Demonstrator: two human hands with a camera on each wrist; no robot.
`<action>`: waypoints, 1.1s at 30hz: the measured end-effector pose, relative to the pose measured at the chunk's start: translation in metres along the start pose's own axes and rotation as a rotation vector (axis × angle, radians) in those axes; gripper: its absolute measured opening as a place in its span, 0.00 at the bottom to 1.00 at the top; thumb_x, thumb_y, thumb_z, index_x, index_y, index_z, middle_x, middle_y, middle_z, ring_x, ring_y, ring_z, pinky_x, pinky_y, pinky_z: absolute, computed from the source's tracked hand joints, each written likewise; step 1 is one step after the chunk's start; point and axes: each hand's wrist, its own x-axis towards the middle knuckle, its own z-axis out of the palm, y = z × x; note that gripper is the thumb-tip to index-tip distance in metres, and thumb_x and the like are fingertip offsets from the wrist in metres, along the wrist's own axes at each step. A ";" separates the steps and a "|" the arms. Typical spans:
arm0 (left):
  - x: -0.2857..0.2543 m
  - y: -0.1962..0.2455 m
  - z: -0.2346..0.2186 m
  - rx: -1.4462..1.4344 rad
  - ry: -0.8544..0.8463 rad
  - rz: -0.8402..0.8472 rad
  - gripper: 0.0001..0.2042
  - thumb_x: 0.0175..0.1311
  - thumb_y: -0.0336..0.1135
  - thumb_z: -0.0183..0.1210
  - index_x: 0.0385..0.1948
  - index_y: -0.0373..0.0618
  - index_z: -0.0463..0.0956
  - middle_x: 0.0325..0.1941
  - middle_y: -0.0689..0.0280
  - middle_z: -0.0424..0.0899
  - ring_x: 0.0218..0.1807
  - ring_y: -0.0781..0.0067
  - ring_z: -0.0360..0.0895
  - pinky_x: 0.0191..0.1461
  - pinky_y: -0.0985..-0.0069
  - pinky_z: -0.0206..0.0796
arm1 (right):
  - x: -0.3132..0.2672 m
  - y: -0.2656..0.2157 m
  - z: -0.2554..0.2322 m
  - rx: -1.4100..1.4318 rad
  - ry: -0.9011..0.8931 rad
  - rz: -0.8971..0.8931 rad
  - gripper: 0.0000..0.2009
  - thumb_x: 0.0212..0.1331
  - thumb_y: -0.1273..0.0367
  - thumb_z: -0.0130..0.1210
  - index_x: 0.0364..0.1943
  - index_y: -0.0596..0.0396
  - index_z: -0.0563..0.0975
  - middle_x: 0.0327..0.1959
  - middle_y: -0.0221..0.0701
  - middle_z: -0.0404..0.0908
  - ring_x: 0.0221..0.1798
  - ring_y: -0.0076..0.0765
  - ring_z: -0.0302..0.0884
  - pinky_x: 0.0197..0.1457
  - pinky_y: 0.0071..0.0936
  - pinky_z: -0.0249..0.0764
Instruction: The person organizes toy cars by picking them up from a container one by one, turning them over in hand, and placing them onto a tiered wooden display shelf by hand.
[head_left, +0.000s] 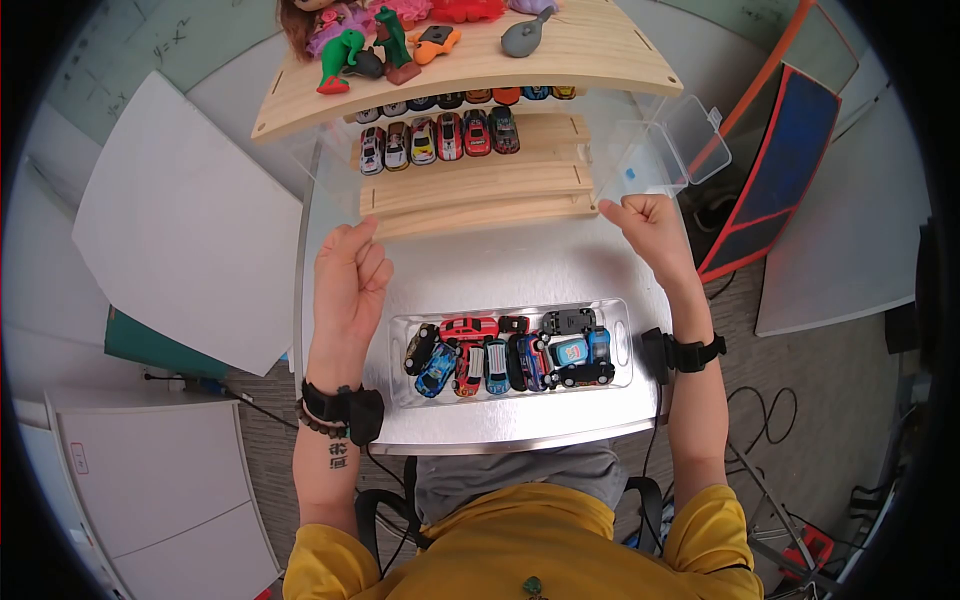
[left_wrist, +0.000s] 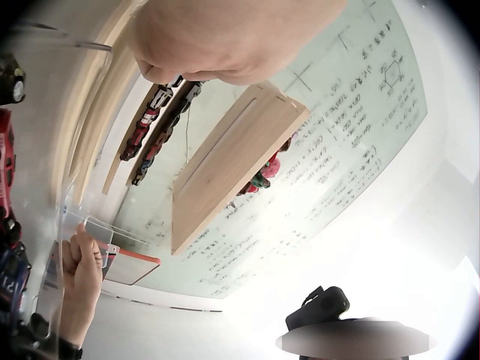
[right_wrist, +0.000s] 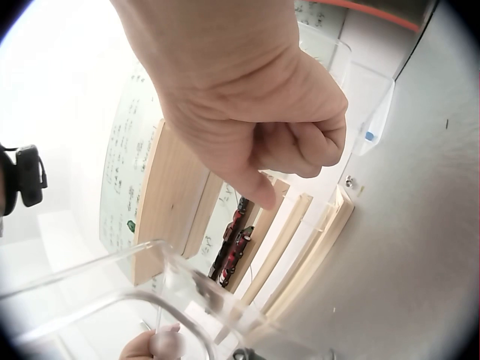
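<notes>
My left hand [head_left: 350, 280] has its fingers curled with nothing seen in them, at the left front corner of a stepped wooden rack [head_left: 475, 200]; contact cannot be told. At the rack's right front corner is my right hand [head_left: 650, 235], fingers curled, thumb pointing inward, also empty. The right wrist view shows this right hand [right_wrist: 262, 120] in front of the rack. Several toy cars [head_left: 450, 135] stand side by side on an upper step. Nearer the body, a clear tray [head_left: 400, 393] holds a jumble of toy cars [head_left: 497, 365].
Above the rack, a wooden shelf [head_left: 560, 70] carries a doll, a green figure [head_left: 341, 55] and a grey toy [head_left: 525, 36]. A clear open box [head_left: 655, 160] stands right of the rack. The metal tabletop [head_left: 480, 270] lies between rack and tray.
</notes>
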 end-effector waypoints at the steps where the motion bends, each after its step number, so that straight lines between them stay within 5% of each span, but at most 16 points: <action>1: 0.000 0.001 0.001 0.000 0.000 0.000 0.23 0.74 0.25 0.59 0.20 0.57 0.56 0.17 0.80 0.50 0.17 0.86 0.42 0.21 0.80 0.39 | -0.001 -0.004 0.001 0.031 0.019 0.073 0.27 0.71 0.64 0.61 0.18 0.47 0.55 0.18 0.15 0.49 0.23 0.15 0.43 0.25 0.28 0.44; 7: -0.001 0.003 0.001 -0.127 0.022 -0.048 0.21 0.79 0.33 0.54 0.21 0.55 0.57 0.18 0.78 0.47 0.17 0.84 0.42 0.21 0.79 0.39 | 0.001 0.010 0.001 0.175 -0.102 0.085 0.17 0.76 0.66 0.44 0.24 0.49 0.65 0.18 0.14 0.53 0.19 0.14 0.47 0.20 0.23 0.44; 10: 0.002 0.002 -0.005 -0.232 -0.057 -0.071 0.20 0.82 0.38 0.49 0.22 0.54 0.58 0.17 0.77 0.47 0.17 0.82 0.42 0.22 0.78 0.39 | 0.002 0.017 0.002 0.091 -0.078 -0.015 0.15 0.75 0.68 0.41 0.25 0.50 0.67 0.19 0.15 0.54 0.19 0.13 0.49 0.21 0.20 0.45; 13: 0.003 0.001 -0.008 -0.250 -0.069 -0.096 0.18 0.81 0.37 0.45 0.22 0.53 0.59 0.17 0.77 0.49 0.17 0.82 0.44 0.22 0.78 0.40 | -0.001 0.006 0.001 0.223 -0.097 0.069 0.13 0.73 0.70 0.40 0.27 0.52 0.69 0.20 0.16 0.58 0.20 0.12 0.51 0.21 0.18 0.47; 16: 0.003 0.001 -0.009 -0.255 -0.065 -0.099 0.15 0.77 0.33 0.45 0.23 0.52 0.60 0.17 0.77 0.49 0.17 0.82 0.44 0.22 0.77 0.42 | -0.003 -0.004 0.001 0.122 -0.076 0.060 0.10 0.64 0.77 0.41 0.26 0.58 0.73 0.20 0.21 0.66 0.25 0.19 0.61 0.31 0.21 0.60; 21: 0.001 0.002 -0.004 -0.250 0.031 -0.061 0.08 0.67 0.25 0.46 0.27 0.49 0.64 0.20 0.75 0.56 0.21 0.80 0.51 0.25 0.79 0.48 | 0.000 0.004 -0.001 0.048 -0.140 -0.029 0.10 0.57 0.79 0.40 0.21 0.57 0.71 0.18 0.22 0.65 0.25 0.18 0.60 0.30 0.21 0.58; 24: -0.002 0.000 0.014 -0.082 0.196 0.021 0.09 0.64 0.20 0.44 0.27 0.49 0.64 0.22 0.74 0.58 0.23 0.79 0.53 0.27 0.80 0.50 | 0.001 0.004 -0.005 0.048 -0.156 -0.005 0.11 0.54 0.80 0.40 0.17 0.56 0.68 0.16 0.22 0.62 0.23 0.17 0.58 0.27 0.22 0.54; 28: 0.000 -0.005 0.006 -0.043 0.190 0.068 0.12 0.66 0.18 0.43 0.25 0.52 0.63 0.22 0.75 0.58 0.22 0.81 0.52 0.27 0.80 0.48 | 0.002 0.008 -0.009 0.137 -0.143 0.060 0.10 0.53 0.79 0.40 0.16 0.55 0.65 0.15 0.21 0.59 0.21 0.17 0.54 0.24 0.24 0.48; 30: 0.001 -0.002 -0.008 -0.135 -0.043 0.044 0.15 0.70 0.19 0.42 0.24 0.54 0.60 0.21 0.76 0.57 0.21 0.82 0.51 0.26 0.80 0.47 | 0.002 0.007 -0.009 0.127 -0.149 0.055 0.10 0.52 0.79 0.40 0.16 0.55 0.65 0.15 0.21 0.59 0.21 0.17 0.53 0.25 0.24 0.48; 33: 0.001 -0.002 -0.013 -0.114 -0.080 0.038 0.16 0.74 0.22 0.42 0.23 0.55 0.58 0.20 0.76 0.57 0.20 0.83 0.50 0.25 0.80 0.45 | 0.001 0.005 -0.008 0.115 -0.155 0.048 0.10 0.52 0.78 0.40 0.16 0.55 0.65 0.15 0.20 0.59 0.21 0.16 0.53 0.25 0.23 0.49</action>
